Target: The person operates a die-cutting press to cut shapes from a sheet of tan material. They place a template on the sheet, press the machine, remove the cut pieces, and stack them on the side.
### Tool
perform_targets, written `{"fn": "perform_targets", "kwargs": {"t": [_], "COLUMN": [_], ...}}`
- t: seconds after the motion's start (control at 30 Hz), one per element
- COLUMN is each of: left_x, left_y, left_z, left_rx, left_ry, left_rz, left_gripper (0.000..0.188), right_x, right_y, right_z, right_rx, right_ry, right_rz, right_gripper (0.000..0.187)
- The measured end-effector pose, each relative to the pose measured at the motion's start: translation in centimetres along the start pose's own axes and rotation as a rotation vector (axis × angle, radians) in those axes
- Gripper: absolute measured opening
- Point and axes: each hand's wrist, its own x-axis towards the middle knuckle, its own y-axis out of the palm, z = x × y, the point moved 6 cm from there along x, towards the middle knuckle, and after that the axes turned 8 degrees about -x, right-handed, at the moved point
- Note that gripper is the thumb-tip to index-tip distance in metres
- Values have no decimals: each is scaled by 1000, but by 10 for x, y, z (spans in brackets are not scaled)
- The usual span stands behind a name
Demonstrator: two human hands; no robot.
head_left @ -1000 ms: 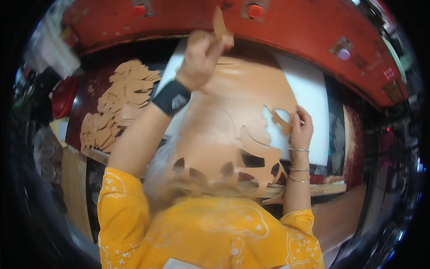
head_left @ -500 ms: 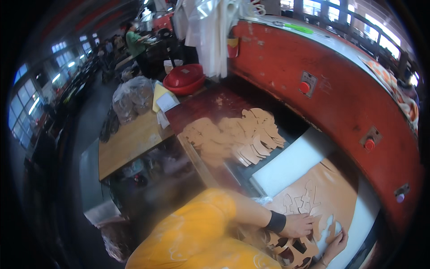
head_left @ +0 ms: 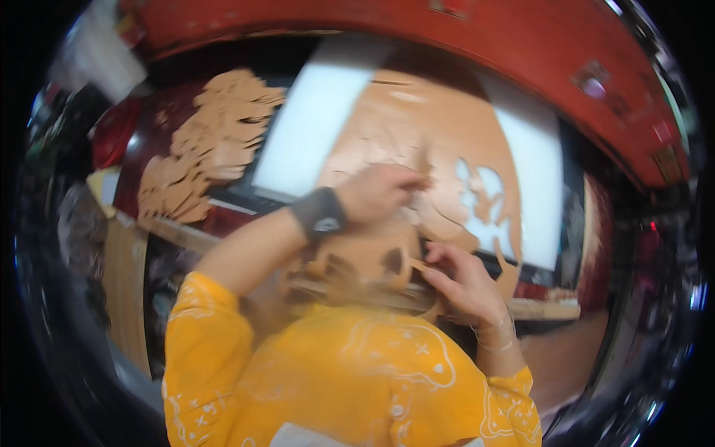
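On the white work board lies a tan leather-like sheet (head_left: pixel 410 112) with cut outlines and several holes showing white beneath. My left hand (head_left: pixel 376 195), a dark band at its wrist, is over the middle of the sheet, blurred. Between its thumb and fingers a small tan cut piece (head_left: pixel 423 158) stands up. Lower right, my right hand (head_left: pixel 468 287) pinches the edge of a tan leather-like scrap (head_left: pixel 398 262) with cut-out gaps, close to my body. The scrap's near part is smeared by motion.
Left of the white board (head_left: pixel 309 112) is a heap of stacked tan cut pieces (head_left: pixel 220 138) on a dark red surface. A red machine beam (head_left: pixel 357 18) spans the far side. A red basin (head_left: pixel 117 132) and a wooden tabletop (head_left: pixel 125 276) are at the left.
My view has swung right and down to the board. The left hand has lifted a small cut piece off the sheet; the right has moved from the holes to the scrap near my body.
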Motion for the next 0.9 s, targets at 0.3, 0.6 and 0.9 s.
{"fn": "perform_targets", "kwargs": {"t": [0.3, 0.6, 0.9], "left_x": [-23, -26, -6], "left_y": [-9, 9, 18], "left_z": [-22, -26, -54], "left_rx": [315, 295, 353], "left_ry": [200, 237, 194], "left_rz": [101, -20, -47], "left_gripper": [31, 31, 36], "right_x": [37, 47, 81], "right_y": [23, 5, -49], "right_z": [19, 11, 60], "right_rx": [432, 670, -71], "right_ry": [51, 205, -141], "right_rz": [266, 0, -217], "right_gripper": [17, 9, 29]}}
